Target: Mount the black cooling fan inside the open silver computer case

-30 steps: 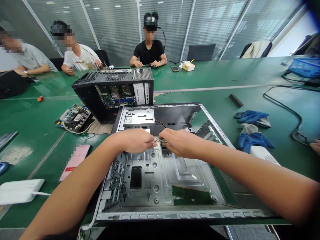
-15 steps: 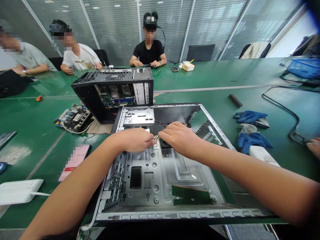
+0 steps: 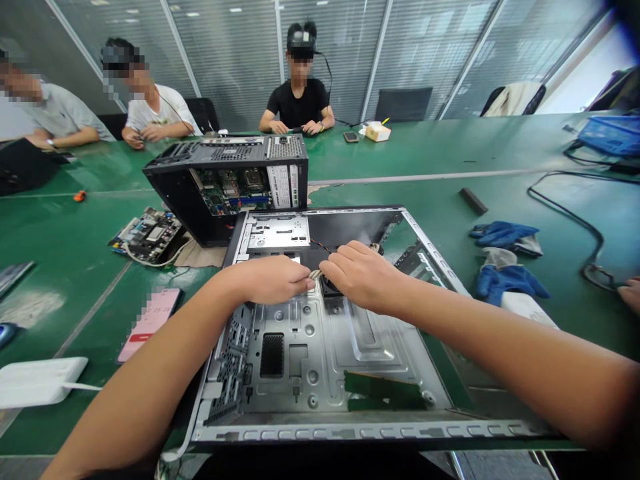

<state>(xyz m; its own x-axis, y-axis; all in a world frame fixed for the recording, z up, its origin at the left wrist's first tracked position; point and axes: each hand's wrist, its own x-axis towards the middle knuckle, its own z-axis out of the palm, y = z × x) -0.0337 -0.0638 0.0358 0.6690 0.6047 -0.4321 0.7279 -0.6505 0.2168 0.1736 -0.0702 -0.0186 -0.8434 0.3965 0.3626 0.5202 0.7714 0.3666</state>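
An open metal computer case (image 3: 280, 413) lies on its side in front of me. Over its middle, my left hand (image 3: 280, 280) is closed around one end of a short twisted light-coloured cable (image 3: 315, 274). My right hand (image 3: 356, 275) grips the same cable close by, its fingers curled. Beneath the right hand a black fan-like part (image 3: 331, 289) is partly hidden. Two green memory sticks (image 3: 383, 389) lie on the case floor near its front edge. A thin dark wire (image 3: 320, 245) runs behind the right hand.
Behind stands a second computer case (image 3: 175, 193) with its board exposed. A motherboard (image 3: 153, 235) and a phone (image 3: 150, 321) lie left; blue gloves (image 3: 510, 280), a white box (image 3: 527, 308) and a black cable (image 3: 590, 223) lie right. People sit across the green table (image 3: 425, 153).
Both hands stay over the case, gripping the twisted cable, with slightly more of it showing between them. Across the table, the person in white has brought their hands together.
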